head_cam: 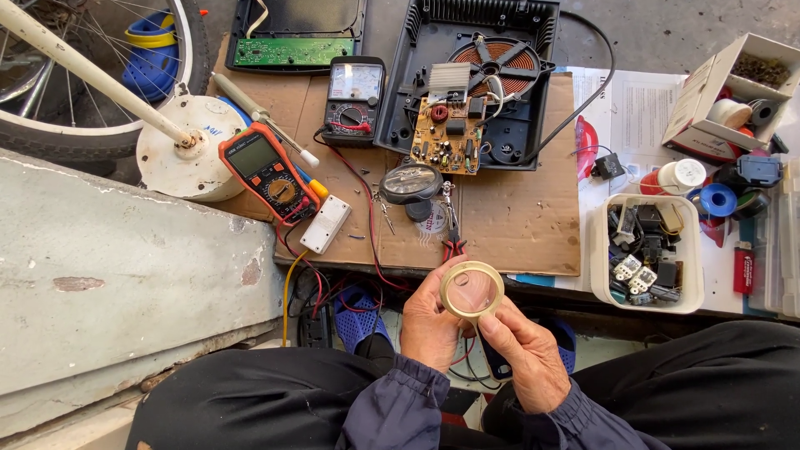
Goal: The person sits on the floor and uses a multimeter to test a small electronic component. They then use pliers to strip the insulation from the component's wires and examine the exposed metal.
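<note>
Both hands, left and right, fingers pinched on tape roll, held just below cardboard-covered surface edge.

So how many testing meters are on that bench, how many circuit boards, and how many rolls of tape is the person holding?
Meters: 2, an orange digital multimeter and a black analogue needle meter
Circuit boards: 2, a green one and a tan one
Clear tape rolls held: 1
Total: 5

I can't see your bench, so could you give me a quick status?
Left hand and right hand both gripping tape roll. Held above lap. Nothing in the way.
</note>
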